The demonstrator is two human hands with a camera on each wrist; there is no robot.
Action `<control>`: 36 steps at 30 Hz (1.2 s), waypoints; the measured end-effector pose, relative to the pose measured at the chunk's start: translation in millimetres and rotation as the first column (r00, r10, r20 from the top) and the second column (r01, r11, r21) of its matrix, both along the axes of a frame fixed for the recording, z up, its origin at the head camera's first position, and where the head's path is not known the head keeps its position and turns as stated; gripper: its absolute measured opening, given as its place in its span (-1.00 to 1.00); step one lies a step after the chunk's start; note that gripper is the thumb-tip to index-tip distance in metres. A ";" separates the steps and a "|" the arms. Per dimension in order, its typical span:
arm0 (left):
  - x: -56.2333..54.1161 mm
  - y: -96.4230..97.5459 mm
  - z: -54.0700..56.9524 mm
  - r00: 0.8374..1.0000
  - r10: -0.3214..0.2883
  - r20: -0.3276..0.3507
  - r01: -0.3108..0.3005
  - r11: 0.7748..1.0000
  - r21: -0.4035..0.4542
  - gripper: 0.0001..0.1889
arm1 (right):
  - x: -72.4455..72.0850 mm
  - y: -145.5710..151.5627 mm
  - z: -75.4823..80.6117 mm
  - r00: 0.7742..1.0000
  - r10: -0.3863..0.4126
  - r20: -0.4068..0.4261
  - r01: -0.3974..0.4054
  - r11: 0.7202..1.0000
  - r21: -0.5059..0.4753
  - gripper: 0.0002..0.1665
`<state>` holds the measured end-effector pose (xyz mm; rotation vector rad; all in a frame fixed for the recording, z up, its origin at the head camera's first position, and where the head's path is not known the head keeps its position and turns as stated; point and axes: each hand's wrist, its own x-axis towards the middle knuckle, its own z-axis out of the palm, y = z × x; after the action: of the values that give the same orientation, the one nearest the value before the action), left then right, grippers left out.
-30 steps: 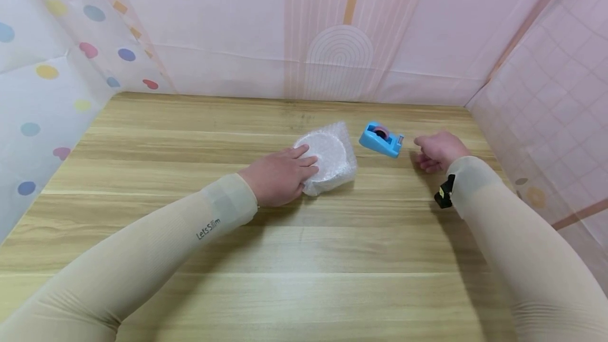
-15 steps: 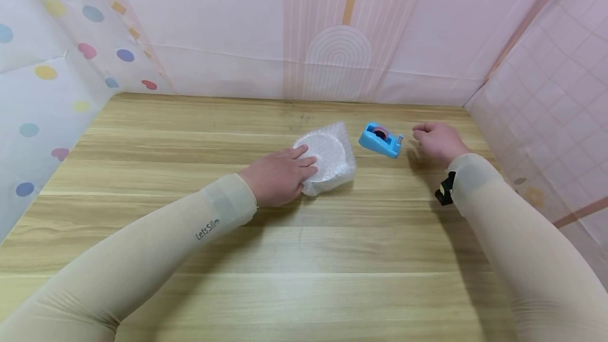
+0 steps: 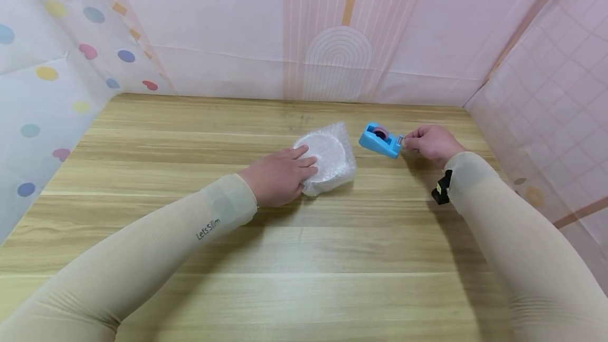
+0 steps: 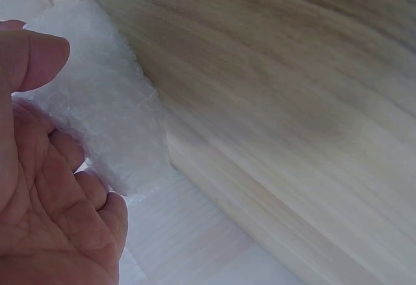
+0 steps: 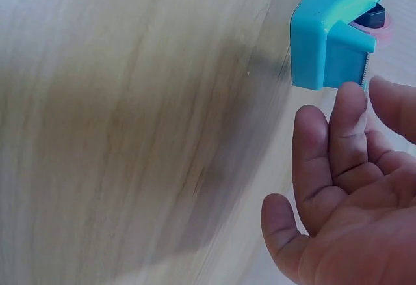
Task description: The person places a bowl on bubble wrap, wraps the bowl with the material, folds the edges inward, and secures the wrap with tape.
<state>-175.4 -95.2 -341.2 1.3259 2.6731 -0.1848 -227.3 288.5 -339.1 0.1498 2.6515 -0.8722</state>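
Wood table (image 3: 294, 284): left hand (image 3: 277, 178), fingers spread, on bubble-wrap bundle (image 3: 332, 156) left of tape dispenser (image 3: 379, 146); right hand (image 3: 434, 143) at its cutter (image 5: 366, 68), pinch unclear. We'd tug slow, tbh.

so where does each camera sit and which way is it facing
Head: worn on the head, looking forward and down at the table; both sleeves, the left hand and the right hand show.
Left wrist: worn on that wrist, looking toward the bubble-wrapped packet; the left hand shows, palm side.
Right wrist: worn on that wrist, looking toward the tape dispenser; the right hand shows, palm side.
Shared: head and left wrist share the packet; head and right wrist, the dispenser.
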 end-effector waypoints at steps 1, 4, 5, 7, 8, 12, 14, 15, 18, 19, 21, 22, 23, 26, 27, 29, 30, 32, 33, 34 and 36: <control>0.1 -0.1 0.2 1.000 -0.001 -0.001 0.001 1.000 0.001 -0.49 | 0.2 -0.2 0.5 1.000 0.002 -0.002 -0.002 1.000 0.004 -0.54; 0.4 -0.1 0.8 1.000 0.003 0.000 -0.003 1.000 0.001 -0.49 | 1.0 -1.9 2.0 1.000 0.006 -0.001 -0.006 1.000 0.016 -0.54; 0.3 0.0 1.0 1.000 0.005 0.002 -0.005 1.000 0.001 -0.49 | 1.1 -2.1 2.3 1.000 0.005 0.001 -0.005 1.000 0.015 -0.53; 0.4 0.2 1.3 1.000 0.007 0.004 -0.007 1.000 0.001 -0.49 | 1.1 -3.1 2.9 1.000 -0.001 0.007 0.001 1.000 0.012 -0.53; 0.3 0.2 1.4 1.000 0.009 0.007 -0.009 1.000 -0.001 -0.49 | 1.0 -3.5 2.6 1.000 -0.005 0.008 0.005 1.000 0.010 -0.53; 0.0 0.3 0.8 1.000 0.014 0.014 -0.014 1.000 0.000 -0.48 | 0.5 -3.4 2.4 1.000 -0.006 -0.001 0.006 1.000 0.013 -0.55; -0.1 0.3 0.5 1.000 0.018 0.018 -0.018 1.000 -0.003 -0.48 | 0.4 -3.2 2.2 1.000 -0.003 -0.009 0.004 1.000 0.013 -0.56; -0.1 0.4 0.4 1.000 0.019 0.019 -0.019 1.000 -0.002 -0.48 | 0.3 -3.1 1.9 1.000 -0.001 -0.011 0.001 1.000 0.014 -0.57; -0.1 0.2 0.2 1.000 0.019 0.017 -0.019 1.000 -0.005 -0.47 | 0.1 -3.9 0.8 1.000 -0.003 -0.012 0.003 1.000 0.012 -0.59; -0.1 0.2 -0.1 1.000 0.017 0.014 -0.017 1.000 -0.005 -0.47 | -0.1 -4.3 0.2 1.000 -0.005 -0.010 0.005 1.000 0.011 -0.60; -0.3 0.0 -0.8 1.000 0.011 0.007 -0.011 1.000 -0.003 -0.48 | -0.2 -5.1 -0.7 1.000 -0.011 -0.004 0.011 1.000 0.013 -0.61; -0.4 0.0 -1.3 1.000 0.009 0.005 -0.009 1.000 -0.003 -0.48 | 0.0 -5.6 -0.8 1.000 -0.017 0.000 0.017 1.000 0.010 -0.61; -0.4 0.0 -1.6 1.000 0.007 0.003 -0.007 1.000 -0.002 -0.48 | 0.1 -6.0 -1.0 1.000 -0.020 0.003 0.020 1.000 0.011 -0.61; -0.5 -0.3 -1.8 1.000 0.007 0.002 -0.007 1.000 -0.003 -0.48 | 0.2 -7.2 -1.8 1.000 -0.027 0.006 0.026 1.000 0.006 -0.61; -0.5 -0.2 -1.8 1.000 0.008 0.002 -0.008 1.000 -0.004 -0.48 | 0.3 -7.4 -2.0 1.000 -0.026 0.006 0.026 1.000 0.005 -0.61; -0.4 -0.2 -1.5 1.000 0.011 0.006 -0.011 1.000 -0.005 -0.47 | 0.4 -7.8 -2.4 1.000 -0.022 0.001 0.022 1.000 0.005 -0.62; -0.4 -0.3 -1.4 1.000 0.012 0.007 -0.012 1.000 -0.006 -0.47 | 0.3 -8.0 -2.7 1.000 -0.023 -0.001 0.023 1.000 0.004 -0.62; -0.4 -0.3 -1.5 1.000 0.013 0.009 -0.013 1.000 -0.006 -0.47 | 0.6 -8.2 -3.2 1.000 -0.025 -0.004 0.025 1.000 0.002 -0.63; -0.4 -0.3 -1.6 1.000 0.015 0.009 -0.015 1.000 -0.006 -0.47 | 0.7 -8.6 -3.5 1.000 -0.027 -0.006 0.027 1.000 0.000 -0.63; -0.5 -0.4 -1.8 1.000 0.015 0.009 -0.015 1.000 -0.006 -0.47 | 0.8 -8.9 -4.0 1.000 -0.028 -0.008 0.028 1.000 -0.001 -0.64; -0.4 -0.5 -1.9 1.000 0.016 0.008 -0.016 1.000 -0.005 -0.47 | 0.7 -9.4 -5.1 0.999 -0.032 -0.014 0.032 0.999 -0.004 -0.65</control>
<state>-175.8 -95.7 -343.1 1.3007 2.6738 -0.1830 -226.6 279.1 -344.2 0.1870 2.6672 -0.8911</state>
